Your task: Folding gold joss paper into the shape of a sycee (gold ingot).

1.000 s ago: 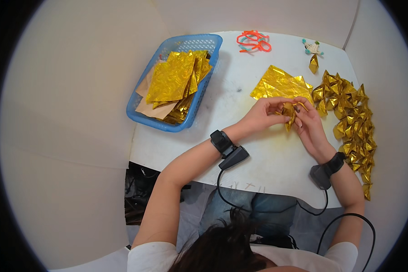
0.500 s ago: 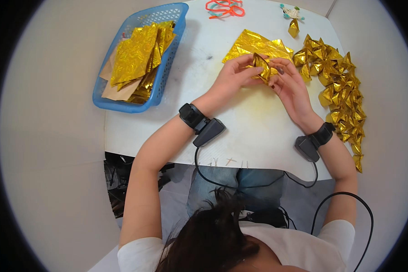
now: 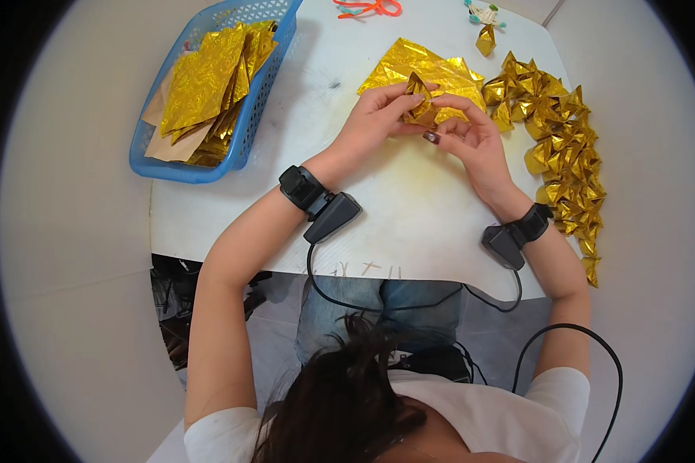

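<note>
My left hand point(image 3: 374, 122) pinches a gold foil paper ingot point(image 3: 419, 109), its pointed tip turned up. At the ingot's right side is my right hand point(image 3: 471, 139). Its index finger reaches to the ingot's edge, while the thumb is apart below it; I cannot tell if the fingertip touches. Flat gold foil sheets point(image 3: 394, 63) lie on the white table just beyond both hands. To the right, a long heap of finished gold ingots point(image 3: 567, 147) curves along the table edge.
A blue plastic basket point(image 3: 243, 143) at the left holds gold foil sheets and brown paper. Orange looped bands point(image 3: 382, 8) lie at the far edge. One gold ingot point(image 3: 486, 40) stands near a cluster of white sticks point(image 3: 486, 14). Black cables point(image 3: 347, 301) hang from my wrist devices.
My right thumb and fingers have spread away from the ingot. The left hand keeps its pinch. The whole view has shifted, so everything appears slightly farther left and up.
</note>
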Action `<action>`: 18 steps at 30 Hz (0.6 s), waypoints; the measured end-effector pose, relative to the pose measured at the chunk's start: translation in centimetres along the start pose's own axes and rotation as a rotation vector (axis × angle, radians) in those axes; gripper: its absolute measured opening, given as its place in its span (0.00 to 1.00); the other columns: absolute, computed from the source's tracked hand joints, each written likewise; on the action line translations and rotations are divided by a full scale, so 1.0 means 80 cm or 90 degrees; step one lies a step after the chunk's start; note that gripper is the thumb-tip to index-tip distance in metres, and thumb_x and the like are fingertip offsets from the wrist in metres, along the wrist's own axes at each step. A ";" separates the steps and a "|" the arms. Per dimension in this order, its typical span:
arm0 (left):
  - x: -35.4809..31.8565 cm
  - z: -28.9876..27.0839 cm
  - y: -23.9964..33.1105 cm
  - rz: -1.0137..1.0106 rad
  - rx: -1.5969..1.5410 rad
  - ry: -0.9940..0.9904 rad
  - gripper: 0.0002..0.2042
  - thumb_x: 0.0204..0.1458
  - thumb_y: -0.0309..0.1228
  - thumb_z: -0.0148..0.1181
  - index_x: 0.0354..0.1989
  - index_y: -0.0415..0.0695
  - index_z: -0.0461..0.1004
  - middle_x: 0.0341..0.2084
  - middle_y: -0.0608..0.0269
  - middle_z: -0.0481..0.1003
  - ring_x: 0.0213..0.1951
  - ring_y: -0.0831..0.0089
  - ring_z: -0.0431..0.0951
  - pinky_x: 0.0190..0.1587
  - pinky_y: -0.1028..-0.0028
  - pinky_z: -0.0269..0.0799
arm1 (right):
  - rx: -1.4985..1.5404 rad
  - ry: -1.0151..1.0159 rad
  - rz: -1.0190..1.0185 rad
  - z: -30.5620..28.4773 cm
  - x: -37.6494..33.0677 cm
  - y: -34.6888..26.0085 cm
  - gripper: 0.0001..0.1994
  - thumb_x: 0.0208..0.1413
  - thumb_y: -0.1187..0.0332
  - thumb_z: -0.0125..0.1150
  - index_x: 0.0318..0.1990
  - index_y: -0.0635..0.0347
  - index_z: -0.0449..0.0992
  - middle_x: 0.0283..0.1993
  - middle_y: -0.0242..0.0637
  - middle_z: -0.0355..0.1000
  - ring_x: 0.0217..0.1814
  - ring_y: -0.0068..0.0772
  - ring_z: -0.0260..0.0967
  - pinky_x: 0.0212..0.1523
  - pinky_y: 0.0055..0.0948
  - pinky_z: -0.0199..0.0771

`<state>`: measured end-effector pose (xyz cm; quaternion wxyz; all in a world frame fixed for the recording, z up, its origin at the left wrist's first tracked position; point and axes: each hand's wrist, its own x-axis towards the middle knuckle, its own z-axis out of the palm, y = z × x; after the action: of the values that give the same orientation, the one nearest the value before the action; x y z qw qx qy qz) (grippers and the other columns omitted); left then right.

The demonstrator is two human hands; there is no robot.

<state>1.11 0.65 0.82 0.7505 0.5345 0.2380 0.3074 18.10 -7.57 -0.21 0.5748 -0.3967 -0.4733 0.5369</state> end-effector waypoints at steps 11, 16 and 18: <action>0.002 -0.003 -0.006 -0.004 -0.017 -0.002 0.15 0.60 0.35 0.48 0.45 0.35 0.73 0.44 0.61 0.74 0.43 0.76 0.75 0.45 0.74 0.77 | -0.037 -0.005 0.004 -0.003 0.001 0.004 0.20 0.49 0.82 0.58 0.51 0.63 0.68 0.53 0.31 0.65 0.40 0.16 0.67 0.47 0.20 0.71; 0.004 -0.001 -0.008 0.014 -0.005 -0.025 0.17 0.59 0.35 0.48 0.52 0.38 0.69 0.46 0.63 0.73 0.45 0.78 0.74 0.46 0.76 0.74 | -0.015 -0.004 -0.006 -0.005 0.002 0.006 0.20 0.48 0.83 0.58 0.51 0.63 0.68 0.54 0.31 0.64 0.40 0.16 0.67 0.46 0.20 0.72; 0.005 -0.005 -0.012 0.010 0.008 -0.031 0.17 0.59 0.35 0.49 0.53 0.38 0.69 0.46 0.63 0.73 0.45 0.79 0.74 0.46 0.76 0.74 | -0.005 -0.006 -0.007 -0.003 0.002 0.007 0.20 0.48 0.83 0.58 0.51 0.63 0.68 0.54 0.31 0.64 0.40 0.17 0.67 0.45 0.20 0.72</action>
<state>1.33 0.95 -0.20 0.7500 0.5488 0.2170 0.2986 18.22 -7.36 -0.82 0.5740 -0.3938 -0.4800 0.5339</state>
